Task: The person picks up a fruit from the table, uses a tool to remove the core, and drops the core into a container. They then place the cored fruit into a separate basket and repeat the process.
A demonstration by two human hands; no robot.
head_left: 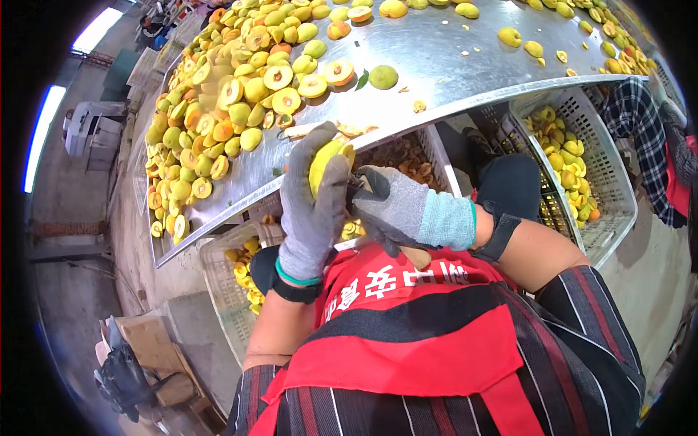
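My left hand [304, 218], in a grey glove, is closed around a yellow peach [324, 167] just over the near edge of the metal table. Right beside it my right hand [392, 203], gloved in grey with a light teal cuff, grips a wooden-handled tool [416, 257]. Its handle end sticks out below my fist. The tool's working end meets the cut side of the peach and is mostly hidden by my fingers. Behind my left hand, a big heap of peaches [240, 94], whole and halved, covers the table's left part.
The metal table [436, 65] slopes across the view, with more peaches at its far right. Under its edge, a crate [445, 156] contains brown pits and scraps. Crates of yellow halves stand at right [618, 196] and left [218, 272]. A co-worker's plaid sleeve [640, 138] is at right.
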